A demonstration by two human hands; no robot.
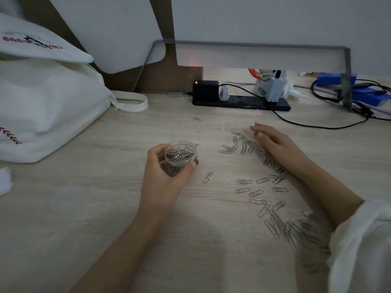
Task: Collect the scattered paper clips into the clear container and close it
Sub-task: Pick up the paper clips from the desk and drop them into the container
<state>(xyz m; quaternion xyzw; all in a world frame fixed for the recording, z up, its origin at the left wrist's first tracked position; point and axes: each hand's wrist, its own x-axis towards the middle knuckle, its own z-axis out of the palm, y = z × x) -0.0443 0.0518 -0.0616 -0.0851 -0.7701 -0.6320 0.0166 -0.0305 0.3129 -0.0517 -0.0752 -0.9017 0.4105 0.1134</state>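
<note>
Head view. With the left hand [167, 176], grips the clear container [181, 155] from the near side, fingers and thumb curled round its wall. Stands it upright on the desk [105, 208], mouth open, already part-filled with a tangle of clips. No lid in view.

With the right hand [273, 142], holds nothing: palm down, fingers straight and close together, laid flat on the desk. Inner edge touching a dense row of paper clips [254, 149], well apart from the container.

More clips loose on the desk: a thin scatter [257, 192] nearer the body, a thicker heap [292, 229] just beside the white sleeve [364, 240], a single clip [208, 177] just right of the container, and a stray clip [197, 119] far off toward the power strip [241, 102].

Step in hand, by judgement: gathering, roughly midway. Plenty left outside; closing not yet due.

Next move likely calls for raking the dense row leftward toward the container, or pinching up a bunch and dropping it into the mouth. Needs the container held steady or tipped to meet the clips. Risk: flat clips sliding under the fingers rather than lifting. Stray clip and single clip need separate picks. Lid to be located before closing.
</note>
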